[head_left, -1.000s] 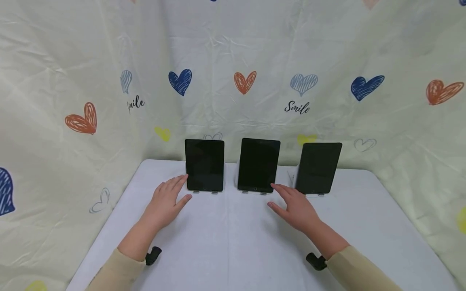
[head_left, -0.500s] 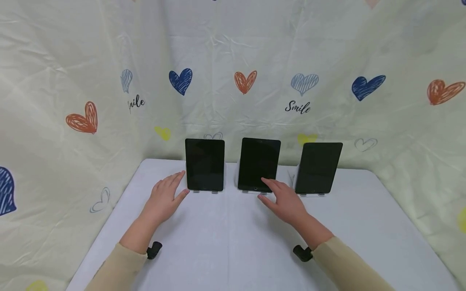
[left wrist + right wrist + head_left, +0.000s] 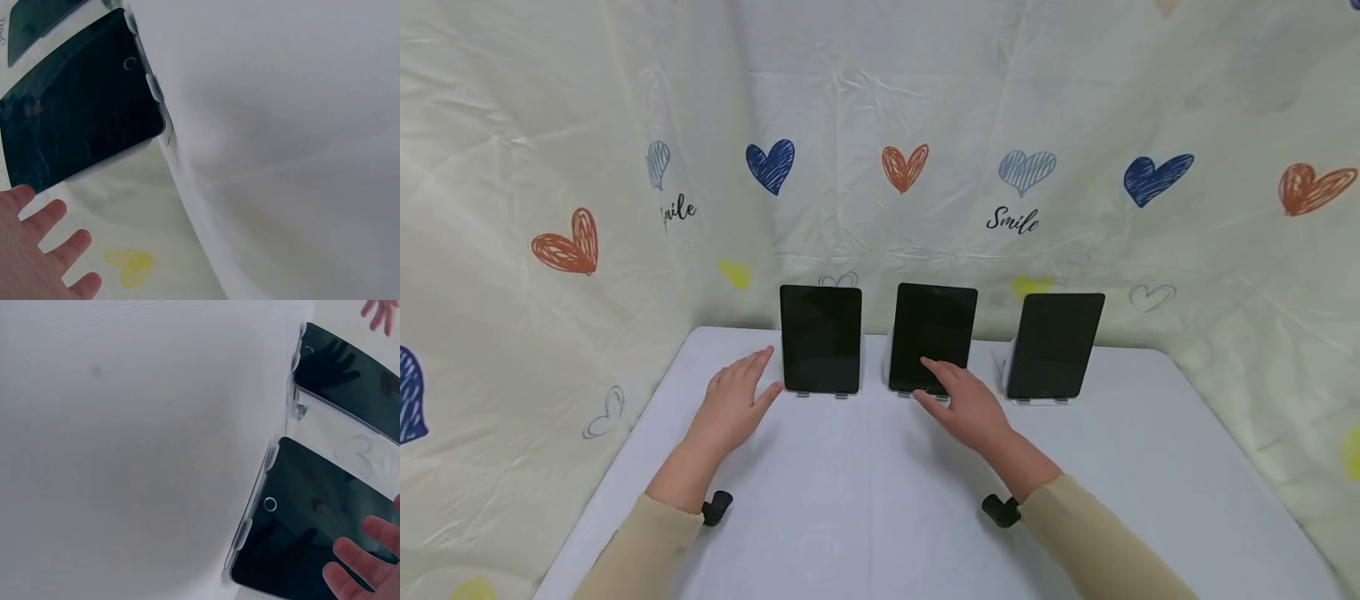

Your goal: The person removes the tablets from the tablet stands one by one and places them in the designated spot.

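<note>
Three black tablets with dark screens stand propped on clear stands in a row at the back of a white table. My left hand (image 3: 730, 404), fingers extended and holding nothing, hovers just left of the left tablet (image 3: 822, 340); its thumb tip comes close to that tablet's lower left corner. My right hand (image 3: 970, 408), also empty with fingers spread, is in front of the middle tablet (image 3: 934, 329) and overlaps its lower right part. In the right wrist view, fingers (image 3: 356, 562) stretch over a tablet (image 3: 294, 531). The right tablet (image 3: 1056, 346) leans to the right of both hands.
White cloth covers the table (image 3: 865, 517). Behind it hangs a pale curtain (image 3: 955, 108) printed with hearts and the word Smile, close to the tablets' backs. A small black wrist camera (image 3: 717, 507) sits under the left sleeve, another camera (image 3: 1000, 510) under the right.
My right hand has moved left, from beside the gap between the middle and right tablets to in front of the middle one. My left hand has drifted slightly left and away. The tablets stay put.
</note>
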The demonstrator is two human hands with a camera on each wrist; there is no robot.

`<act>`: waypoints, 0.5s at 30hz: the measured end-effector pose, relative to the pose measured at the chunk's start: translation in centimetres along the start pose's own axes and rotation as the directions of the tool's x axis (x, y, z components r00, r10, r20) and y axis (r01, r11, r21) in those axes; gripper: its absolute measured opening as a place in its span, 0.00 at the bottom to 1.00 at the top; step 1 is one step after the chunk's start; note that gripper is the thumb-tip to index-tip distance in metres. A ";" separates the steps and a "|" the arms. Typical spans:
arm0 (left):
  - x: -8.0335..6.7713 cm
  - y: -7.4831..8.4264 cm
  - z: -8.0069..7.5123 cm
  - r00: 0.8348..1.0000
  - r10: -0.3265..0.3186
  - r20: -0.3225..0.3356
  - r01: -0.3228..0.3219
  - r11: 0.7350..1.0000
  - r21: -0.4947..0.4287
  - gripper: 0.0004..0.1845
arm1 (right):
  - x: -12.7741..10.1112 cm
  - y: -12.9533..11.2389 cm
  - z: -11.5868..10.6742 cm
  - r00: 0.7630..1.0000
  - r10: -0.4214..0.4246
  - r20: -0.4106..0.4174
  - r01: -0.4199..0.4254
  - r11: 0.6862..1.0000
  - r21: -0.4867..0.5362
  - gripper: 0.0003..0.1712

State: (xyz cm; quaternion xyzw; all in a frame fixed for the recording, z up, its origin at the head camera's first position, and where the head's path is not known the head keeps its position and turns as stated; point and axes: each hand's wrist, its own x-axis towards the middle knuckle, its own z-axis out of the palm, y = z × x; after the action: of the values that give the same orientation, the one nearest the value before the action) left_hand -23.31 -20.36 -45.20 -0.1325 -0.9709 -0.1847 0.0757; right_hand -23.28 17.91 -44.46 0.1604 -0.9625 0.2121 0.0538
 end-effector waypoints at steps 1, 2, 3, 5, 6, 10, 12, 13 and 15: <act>0.1 0.0 0.0 1.000 -0.003 0.002 0.003 1.000 0.001 0.38 | 0.1 -0.2 0.1 1.000 0.002 0.003 -0.002 1.000 0.006 0.39; 0.1 -0.1 -0.1 1.000 -0.006 0.002 0.006 1.000 0.001 0.38 | 0.3 -0.3 0.2 1.000 0.004 0.006 -0.004 1.000 0.012 0.39; 0.2 -0.1 -0.1 1.000 -0.010 0.003 0.010 1.000 0.000 0.38 | 0.5 -0.4 0.3 1.000 0.011 0.007 -0.011 1.000 0.015 0.38; 0.4 -0.2 -0.1 1.000 -0.017 0.005 0.017 1.000 -0.002 0.38 | 0.7 -0.7 0.5 1.000 0.024 0.008 -0.024 1.000 0.019 0.38; 0.5 -0.2 0.0 1.000 -0.021 0.006 0.021 1.000 -0.003 0.38 | 0.9 -0.8 0.6 1.000 0.028 0.005 -0.028 0.999 0.021 0.38; 0.9 -0.4 0.1 1.000 -0.028 -0.002 0.028 1.000 -0.011 0.38 | 1.4 -1.3 1.0 0.999 0.046 -0.006 -0.046 0.998 0.037 0.37; 1.2 -0.5 0.0 1.000 -0.030 -0.003 0.030 0.999 -0.018 0.38 | 1.7 -1.5 1.2 0.999 0.050 -0.010 -0.050 0.998 0.038 0.38; 1.3 -0.5 0.0 1.000 -0.029 -0.006 0.029 0.999 -0.019 0.39 | 1.8 -1.6 1.3 0.998 0.055 -0.012 -0.055 0.997 0.045 0.37; 1.6 -0.5 0.0 0.999 -0.033 -0.006 0.032 0.999 -0.023 0.39 | 2.2 -1.7 1.5 0.998 0.062 -0.013 -0.061 0.997 0.048 0.38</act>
State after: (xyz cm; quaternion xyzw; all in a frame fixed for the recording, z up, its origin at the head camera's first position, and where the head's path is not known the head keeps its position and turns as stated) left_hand -24.99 -20.49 -45.03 -0.1170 -0.9704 -0.1976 0.0742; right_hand -24.82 15.15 -44.78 0.1304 -0.9612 0.2377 0.0505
